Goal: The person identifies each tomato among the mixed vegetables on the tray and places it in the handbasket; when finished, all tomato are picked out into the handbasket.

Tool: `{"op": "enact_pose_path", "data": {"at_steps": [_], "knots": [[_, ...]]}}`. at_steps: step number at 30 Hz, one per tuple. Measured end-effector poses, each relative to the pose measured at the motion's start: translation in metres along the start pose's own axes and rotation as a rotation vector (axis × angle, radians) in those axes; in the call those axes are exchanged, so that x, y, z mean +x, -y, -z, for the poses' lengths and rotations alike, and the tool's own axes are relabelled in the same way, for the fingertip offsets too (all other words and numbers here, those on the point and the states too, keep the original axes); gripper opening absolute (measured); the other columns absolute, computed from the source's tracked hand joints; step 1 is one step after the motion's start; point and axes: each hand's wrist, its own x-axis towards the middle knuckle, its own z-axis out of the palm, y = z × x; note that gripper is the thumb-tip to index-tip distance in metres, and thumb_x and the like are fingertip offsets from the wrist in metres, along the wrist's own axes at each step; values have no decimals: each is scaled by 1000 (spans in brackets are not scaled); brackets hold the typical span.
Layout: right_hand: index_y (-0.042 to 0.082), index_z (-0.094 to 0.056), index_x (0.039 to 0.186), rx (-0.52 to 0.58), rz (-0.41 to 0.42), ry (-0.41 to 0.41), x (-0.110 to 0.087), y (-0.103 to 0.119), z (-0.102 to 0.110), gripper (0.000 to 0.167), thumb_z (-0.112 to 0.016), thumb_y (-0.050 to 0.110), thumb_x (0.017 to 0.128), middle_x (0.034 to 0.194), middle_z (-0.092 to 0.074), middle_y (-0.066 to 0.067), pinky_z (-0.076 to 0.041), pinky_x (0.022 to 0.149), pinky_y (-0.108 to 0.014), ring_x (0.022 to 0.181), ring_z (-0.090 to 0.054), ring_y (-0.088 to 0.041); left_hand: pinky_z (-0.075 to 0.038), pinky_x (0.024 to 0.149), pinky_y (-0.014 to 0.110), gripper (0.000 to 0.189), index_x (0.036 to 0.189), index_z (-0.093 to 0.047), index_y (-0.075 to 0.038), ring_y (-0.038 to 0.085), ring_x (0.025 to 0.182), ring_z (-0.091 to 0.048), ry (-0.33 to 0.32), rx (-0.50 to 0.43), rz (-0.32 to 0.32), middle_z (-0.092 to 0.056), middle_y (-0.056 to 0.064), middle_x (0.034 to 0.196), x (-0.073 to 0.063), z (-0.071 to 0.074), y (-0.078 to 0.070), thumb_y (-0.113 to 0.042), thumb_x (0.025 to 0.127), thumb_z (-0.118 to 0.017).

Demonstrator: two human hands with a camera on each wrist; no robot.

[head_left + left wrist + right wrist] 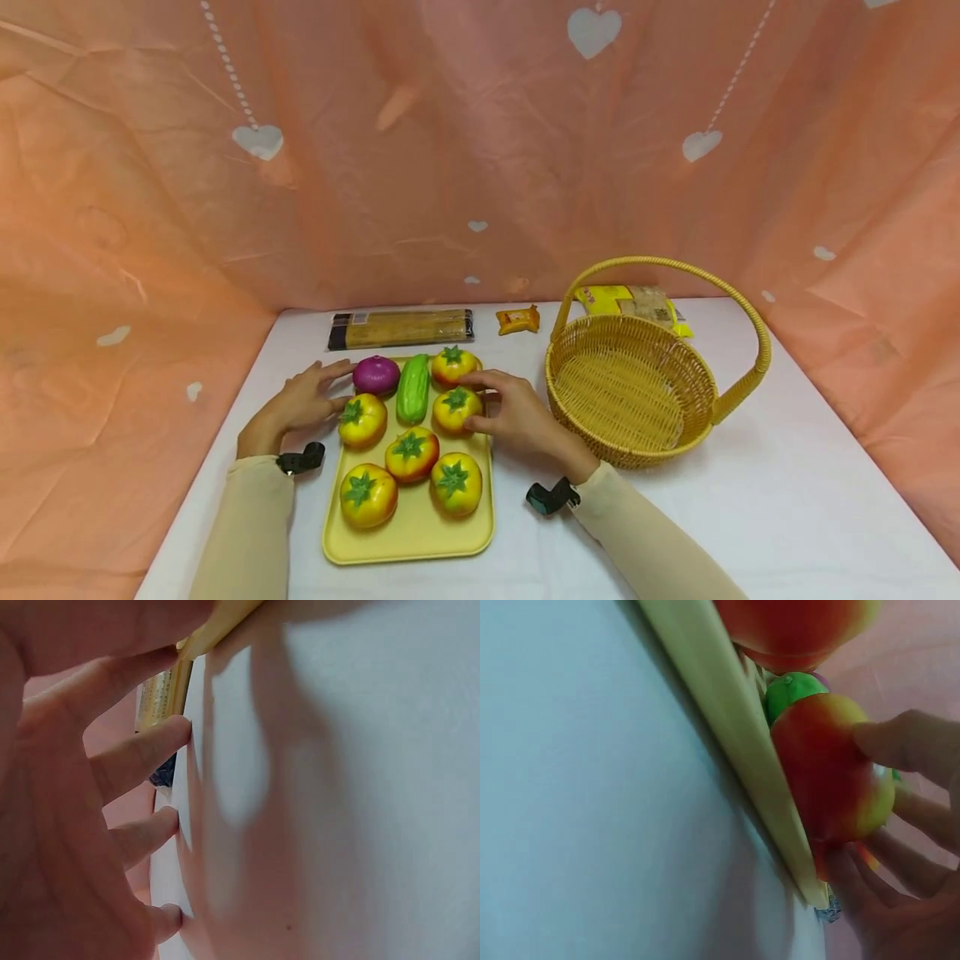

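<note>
A yellow tray holds several yellow-red toy tomatoes, a purple onion and a green cucumber-like vegetable. My right hand is at the tray's right side, its thumb and fingers around a tomato. The right wrist view shows the thumb against one side of that tomato and the fingers at its other side. On the left, my left hand has its fingers spread, fingertips close to the onion and to a tomato by the tray's left edge. It holds nothing.
A wicker basket with a tall handle stands to the right of the tray. Behind it lies a yellow packet. Along the back are a pack of noodles or sticks and a small orange packet. Pink cloth hangs behind.
</note>
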Motion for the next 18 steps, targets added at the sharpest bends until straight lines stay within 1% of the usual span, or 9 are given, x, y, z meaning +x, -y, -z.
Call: {"op": "enact_pose_path", "data": {"at_steps": [3,6,9,12,15,18], "knots": [[9,-69,145,-25,-5,22,1,-2,-2,58,-89,10,91,146,-70,-11,-61,107,-40,124,-72,-25,-1,122,89,73,162,-53,-9,66,161,-14,15,-14,13,-42,29,171,-1,1,1,-26,95,-77],[11,-68,147,-59,-4,30,-1,-3,-2,60,-89,13,91,145,-71,-10,-61,106,-41,121,-72,-22,-1,122,89,75,163,-52,-9,65,162,-12,25,-16,12,-41,28,171,1,1,-1,-27,95,-78],[12,-68,148,-65,9,29,-2,-4,-1,60,-89,14,92,145,-71,-9,-61,106,-39,121,-72,-22,-1,124,87,75,164,-50,-10,64,162,-12,35,-10,24,-40,28,172,1,1,-2,-28,96,-77],[11,-68,147,-44,26,28,-2,-1,1,58,-88,12,93,145,-71,-10,-63,104,-37,121,-73,-24,0,125,86,76,165,-49,-11,63,163,-10,51,-24,54,-38,27,174,2,2,-3,-29,96,-76],[11,-68,146,-13,48,30,-2,5,6,57,-87,9,92,143,-71,-11,-63,104,-37,122,-73,-26,0,123,88,76,166,-48,-11,62,164,-9,61,-27,63,-36,26,175,2,2,-3,-28,97,-75],[8,-68,146,29,80,31,-4,15,14,58,-87,7,91,145,-70,-12,-62,107,-39,126,-72,-30,0,122,89,76,166,-47,-11,63,163,-9,64,-29,75,-34,28,175,0,3,-1,-27,97,-74]]}}
